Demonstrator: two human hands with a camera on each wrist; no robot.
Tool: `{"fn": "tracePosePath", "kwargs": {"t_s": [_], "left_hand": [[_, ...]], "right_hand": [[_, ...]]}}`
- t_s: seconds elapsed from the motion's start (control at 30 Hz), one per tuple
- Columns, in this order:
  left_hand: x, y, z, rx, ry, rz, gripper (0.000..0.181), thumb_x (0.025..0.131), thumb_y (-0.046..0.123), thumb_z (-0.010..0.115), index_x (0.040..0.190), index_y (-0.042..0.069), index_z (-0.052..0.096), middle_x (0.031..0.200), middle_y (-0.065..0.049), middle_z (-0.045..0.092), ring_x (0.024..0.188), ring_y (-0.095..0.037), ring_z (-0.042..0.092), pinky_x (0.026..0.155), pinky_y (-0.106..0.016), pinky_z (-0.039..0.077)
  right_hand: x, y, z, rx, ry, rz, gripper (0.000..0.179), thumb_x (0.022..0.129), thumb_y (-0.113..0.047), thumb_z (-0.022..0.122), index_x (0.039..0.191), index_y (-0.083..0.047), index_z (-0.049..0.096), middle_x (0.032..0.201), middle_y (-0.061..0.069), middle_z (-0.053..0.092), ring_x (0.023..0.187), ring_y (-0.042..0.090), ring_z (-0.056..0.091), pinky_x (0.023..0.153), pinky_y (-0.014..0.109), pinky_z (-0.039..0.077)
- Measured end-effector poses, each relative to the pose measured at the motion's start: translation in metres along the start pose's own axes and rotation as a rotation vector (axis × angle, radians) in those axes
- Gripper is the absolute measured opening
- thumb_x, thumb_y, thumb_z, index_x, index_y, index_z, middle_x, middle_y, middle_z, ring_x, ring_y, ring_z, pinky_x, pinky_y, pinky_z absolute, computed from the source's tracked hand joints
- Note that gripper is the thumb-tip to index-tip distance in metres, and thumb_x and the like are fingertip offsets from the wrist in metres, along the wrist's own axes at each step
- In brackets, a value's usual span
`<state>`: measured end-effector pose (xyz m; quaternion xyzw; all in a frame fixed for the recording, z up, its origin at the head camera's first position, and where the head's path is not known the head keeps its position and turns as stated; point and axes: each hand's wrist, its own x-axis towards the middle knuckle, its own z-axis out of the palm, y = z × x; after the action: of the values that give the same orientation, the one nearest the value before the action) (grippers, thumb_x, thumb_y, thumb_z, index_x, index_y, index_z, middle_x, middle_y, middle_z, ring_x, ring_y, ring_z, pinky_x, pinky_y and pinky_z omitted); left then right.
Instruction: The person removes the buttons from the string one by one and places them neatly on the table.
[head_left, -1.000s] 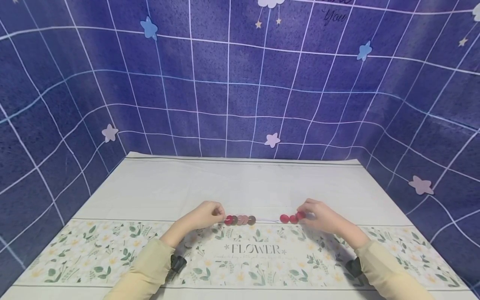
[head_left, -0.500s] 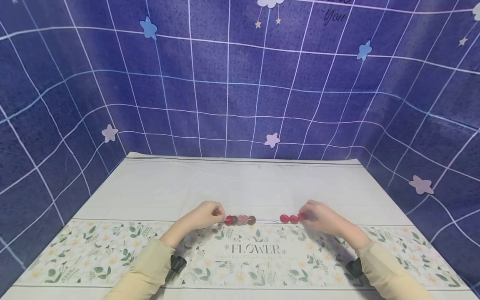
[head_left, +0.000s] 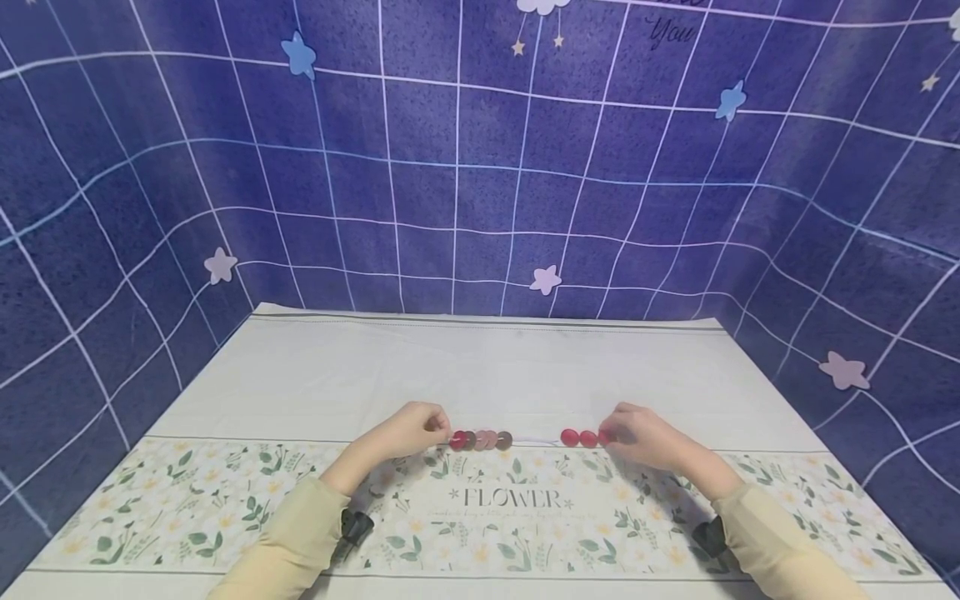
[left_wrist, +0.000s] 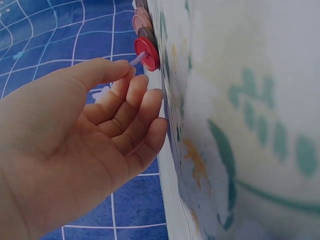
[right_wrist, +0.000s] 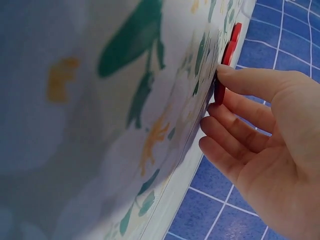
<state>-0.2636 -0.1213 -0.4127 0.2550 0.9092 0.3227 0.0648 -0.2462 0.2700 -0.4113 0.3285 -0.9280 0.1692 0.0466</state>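
Observation:
My left hand (head_left: 411,429) pinches a pale string (left_wrist: 136,60) between thumb and index finger. The string comes out through a red button (left_wrist: 146,53), the first of an overlapping row of threaded buttons. Behind it in the row are brown (head_left: 504,440) and pink buttons (head_left: 491,439). On the other side, my right hand (head_left: 643,435) pinches a red button (right_wrist: 219,92) by its edge, thumb on top. Two more red buttons (head_left: 569,437) lie in line to its left. A thin stretch of string (head_left: 532,440) runs across the gap between both groups.
A white table cover (head_left: 480,367) with a floral band and "FLOWER" lettering lies under the hands. Blue gridded cloth (head_left: 420,183) with stars hangs behind and at both sides. A dark strap (head_left: 356,527) sits on the left wrist.
My right fingers have drawn in around the end red button, which has shifted slightly toward me. My left hand and its row of buttons have stayed in place.

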Motion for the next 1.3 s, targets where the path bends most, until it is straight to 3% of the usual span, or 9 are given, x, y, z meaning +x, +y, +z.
{"fn": "tracePosePath", "kwargs": {"t_s": [0.2,0.6,0.9,1.3], "left_hand": [[-0.0002,0.0001,0.0001,-0.009,0.000,-0.022,0.007,0.087,0.015,0.061,0.083,0.010,0.063,0.078,0.003,0.062,0.074,-0.009,0.055,0.074,-0.030,0.048],[0.0005,-0.0010,0.0003,-0.011,0.004,-0.006,0.005,0.086,0.013,0.060,0.083,0.009,0.063,0.077,0.003,0.062,0.073,-0.009,0.055,0.073,-0.029,0.048],[-0.0009,-0.0010,-0.0002,-0.013,0.003,-0.012,0.006,0.086,0.013,0.060,0.083,0.009,0.063,0.076,0.003,0.062,0.072,-0.009,0.054,0.071,-0.028,0.047],[-0.0002,-0.0025,0.0011,-0.009,0.004,-0.009,0.006,0.086,0.013,0.060,0.082,0.010,0.063,0.076,0.003,0.062,0.071,-0.009,0.054,0.071,-0.027,0.047]], "right_hand": [[0.0003,-0.0017,-0.0004,0.009,-0.006,-0.002,0.022,0.078,-0.009,0.067,0.099,-0.005,0.068,0.085,-0.002,0.059,0.077,0.008,0.054,0.071,0.028,0.049],[0.0010,-0.0018,0.0009,0.002,-0.006,-0.010,0.023,0.078,-0.008,0.067,0.101,-0.006,0.068,0.085,-0.002,0.059,0.077,0.010,0.054,0.072,0.028,0.049],[0.0019,-0.0025,-0.0004,0.012,-0.018,-0.001,0.024,0.079,-0.012,0.069,0.102,-0.006,0.067,0.088,0.000,0.061,0.080,0.013,0.057,0.075,0.031,0.050],[0.0069,-0.0052,-0.0085,0.027,0.030,-0.017,0.026,0.078,-0.012,0.070,0.100,0.001,0.065,0.090,0.007,0.066,0.084,0.023,0.064,0.079,0.039,0.051]]}}
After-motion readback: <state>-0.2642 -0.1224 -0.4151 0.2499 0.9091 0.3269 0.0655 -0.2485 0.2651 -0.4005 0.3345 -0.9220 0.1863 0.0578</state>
